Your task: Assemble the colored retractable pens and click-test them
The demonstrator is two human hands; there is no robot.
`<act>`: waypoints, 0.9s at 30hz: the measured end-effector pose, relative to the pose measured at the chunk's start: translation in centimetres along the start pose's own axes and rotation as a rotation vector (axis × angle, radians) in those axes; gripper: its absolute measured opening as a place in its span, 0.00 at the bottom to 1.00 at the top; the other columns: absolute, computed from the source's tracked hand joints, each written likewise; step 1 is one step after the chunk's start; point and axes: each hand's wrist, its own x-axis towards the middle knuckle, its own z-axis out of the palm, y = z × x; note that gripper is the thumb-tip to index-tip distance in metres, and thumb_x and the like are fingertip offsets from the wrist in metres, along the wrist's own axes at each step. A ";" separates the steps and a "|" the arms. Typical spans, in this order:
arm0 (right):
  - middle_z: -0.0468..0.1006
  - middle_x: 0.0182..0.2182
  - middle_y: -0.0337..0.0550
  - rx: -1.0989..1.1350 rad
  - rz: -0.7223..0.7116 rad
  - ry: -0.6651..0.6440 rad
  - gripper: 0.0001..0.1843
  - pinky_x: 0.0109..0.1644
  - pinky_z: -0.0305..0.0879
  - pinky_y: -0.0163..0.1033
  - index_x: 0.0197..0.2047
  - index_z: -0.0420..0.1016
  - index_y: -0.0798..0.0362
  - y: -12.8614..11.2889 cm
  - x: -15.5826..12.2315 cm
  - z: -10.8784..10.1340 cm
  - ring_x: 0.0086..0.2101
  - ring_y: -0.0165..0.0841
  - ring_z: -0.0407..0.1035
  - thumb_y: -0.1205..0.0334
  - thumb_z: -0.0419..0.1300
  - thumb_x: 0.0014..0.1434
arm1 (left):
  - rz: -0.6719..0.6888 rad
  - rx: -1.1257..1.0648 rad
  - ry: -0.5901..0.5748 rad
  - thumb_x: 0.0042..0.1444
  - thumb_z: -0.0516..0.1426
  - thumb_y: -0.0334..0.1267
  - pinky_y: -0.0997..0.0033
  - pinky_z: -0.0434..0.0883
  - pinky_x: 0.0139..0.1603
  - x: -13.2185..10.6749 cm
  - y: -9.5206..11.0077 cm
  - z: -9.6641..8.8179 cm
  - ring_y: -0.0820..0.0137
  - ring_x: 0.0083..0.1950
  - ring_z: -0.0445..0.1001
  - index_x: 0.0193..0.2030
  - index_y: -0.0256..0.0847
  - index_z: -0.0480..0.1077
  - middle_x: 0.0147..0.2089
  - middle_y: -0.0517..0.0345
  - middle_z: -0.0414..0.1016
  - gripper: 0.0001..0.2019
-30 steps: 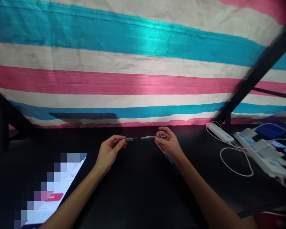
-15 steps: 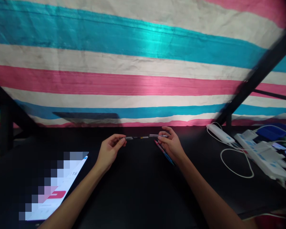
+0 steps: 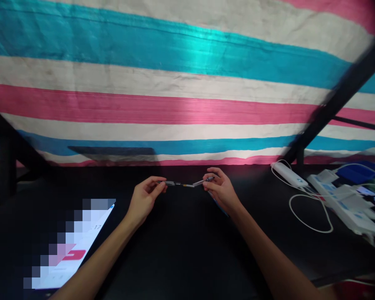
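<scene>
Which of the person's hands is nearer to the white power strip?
Right. The right hand is to the left of the power strip, across part of the black table; the left hand is farther left, beyond the right hand.

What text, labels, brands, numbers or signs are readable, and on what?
"17": lit screen at left; characters before it unreadable.
Red patch on that screen: pale mark, too blurred to make out.
Pen part in left hand, clear tube in right hand: no readable print.
Power strip: markings too small.
</scene>
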 end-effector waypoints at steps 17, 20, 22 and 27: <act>0.73 0.31 0.35 -0.139 -0.092 0.001 0.21 0.32 0.66 0.34 0.42 0.69 0.49 0.2 -0.2 0.3 0.26 0.26 0.67 0.69 0.69 0.44 | 0.000 0.049 -0.011 0.51 0.63 0.39 0.73 0.67 0.39 -0.3 -0.3 0.4 0.72 0.34 0.72 0.39 0.39 0.74 0.29 0.59 0.75 0.10; 0.74 0.30 0.35 -0.213 -0.116 -0.032 0.21 0.32 0.66 0.36 0.42 0.68 0.50 0.7 -0.5 0.7 0.26 0.27 0.68 0.67 0.69 0.44 | -0.003 0.092 -0.047 0.50 0.63 0.40 0.72 0.68 0.38 -0.5 -0.1 0.7 0.71 0.33 0.73 0.38 0.38 0.74 0.30 0.58 0.75 0.10; 0.74 0.29 0.35 -0.239 -0.123 -0.053 0.19 0.33 0.67 0.37 0.41 0.68 0.50 1.0 -0.7 1.1 0.26 0.28 0.68 0.65 0.69 0.45 | -0.009 0.120 -0.076 0.50 0.63 0.40 0.71 0.69 0.38 -0.7 -0.1 0.9 0.70 0.33 0.74 0.38 0.38 0.74 0.31 0.57 0.76 0.10; 0.75 0.29 0.36 -0.268 -0.116 -0.054 0.18 0.32 0.66 0.36 0.39 0.67 0.51 1.5 -0.8 1.1 0.25 0.28 0.69 0.63 0.69 0.46 | -0.016 0.159 -0.109 0.49 0.63 0.40 0.70 0.69 0.39 -0.7 -0.3 0.8 0.69 0.34 0.74 0.37 0.38 0.74 0.31 0.56 0.76 0.10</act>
